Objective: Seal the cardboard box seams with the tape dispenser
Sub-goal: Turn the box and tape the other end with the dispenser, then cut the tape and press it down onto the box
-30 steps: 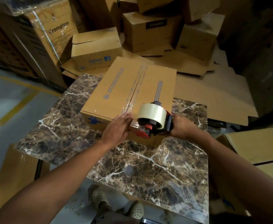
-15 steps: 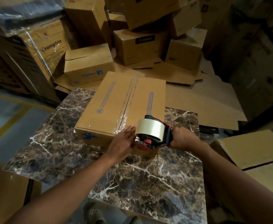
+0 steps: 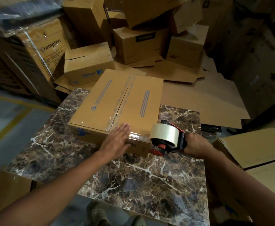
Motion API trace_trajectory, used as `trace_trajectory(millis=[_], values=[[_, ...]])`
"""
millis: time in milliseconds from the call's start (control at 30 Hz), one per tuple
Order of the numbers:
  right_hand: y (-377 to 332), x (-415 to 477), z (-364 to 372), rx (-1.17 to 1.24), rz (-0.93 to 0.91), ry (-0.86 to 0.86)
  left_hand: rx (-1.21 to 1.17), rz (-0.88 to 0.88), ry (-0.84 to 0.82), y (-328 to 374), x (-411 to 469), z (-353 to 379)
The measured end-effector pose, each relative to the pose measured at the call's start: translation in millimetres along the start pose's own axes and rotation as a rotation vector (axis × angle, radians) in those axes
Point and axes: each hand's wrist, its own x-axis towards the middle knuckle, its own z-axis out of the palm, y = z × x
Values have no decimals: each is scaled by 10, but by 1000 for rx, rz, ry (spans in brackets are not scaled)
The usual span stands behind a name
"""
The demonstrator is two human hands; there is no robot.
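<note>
Sliding right since a moment ago, right hand point(image 3: 195, 145) is gripping the tape dispenser point(image 3: 166, 138) by its handle, now at the near right corner of the cardboard box point(image 3: 101, 101). Left hand point(image 3: 117, 139) is lying flat, fingers straight, pressing fresh tape point(image 3: 138, 136) along the near edge. Box is sitting on the marble table point(image 3: 133, 185). Yanking past the corner could be wrinkling that strip.

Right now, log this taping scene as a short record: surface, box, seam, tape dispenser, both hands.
surface: marble-patterned table
box: cardboard box, flaps closed, lying on the table
seam: centre seam covered by clear tape
tape dispenser: at the box's near right corner, with a clear strip running to it along the near edge
left hand: flat, fingers straight, pressing the strip
right hand: grips the dispenser handle
</note>
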Motion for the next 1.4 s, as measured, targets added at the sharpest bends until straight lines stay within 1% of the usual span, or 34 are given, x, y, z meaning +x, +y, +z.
trace_trajectory(millis=[133,200,467,633,700,800,867,900,933,967,1033,1067,1267,1333,1400], values=[[32,29,30,22,-4,0,-83,76,-29,536,95,-41],[40,44,36,19,4,-5,-101,98,-19,663,126,16],[154,17,53,-22,32,1,-165,110,121,634,112,178],[341,-170,98,-51,105,-17,-129,122,70,590,83,183],[360,-231,114,-77,127,10,-146,110,76,618,89,150],[371,-318,123,-124,138,44,-197,49,159,721,148,70],[397,-368,128,-176,152,65,-240,87,220,815,288,-23],[416,-389,129,-192,162,75,-271,121,224,870,380,-87],[440,-409,130,-202,173,82,-311,151,188,918,489,-166],[460,-431,136,-207,182,86,-354,159,112,960,592,-253],[497,-464,167,-204,193,96,-411,137,-58,1003,780,-347],[511,-480,175,-193,196,108,-412,124,-109,1016,857,-368],[539,-478,162,-143,196,122,-178,85,-384,1154,1101,-457],[555,-466,155,-127,197,125,-161,63,-434,1178,1160,-467],[574,-430,149,-141,182,128,-169,48,-444,1167,1184,-442]])
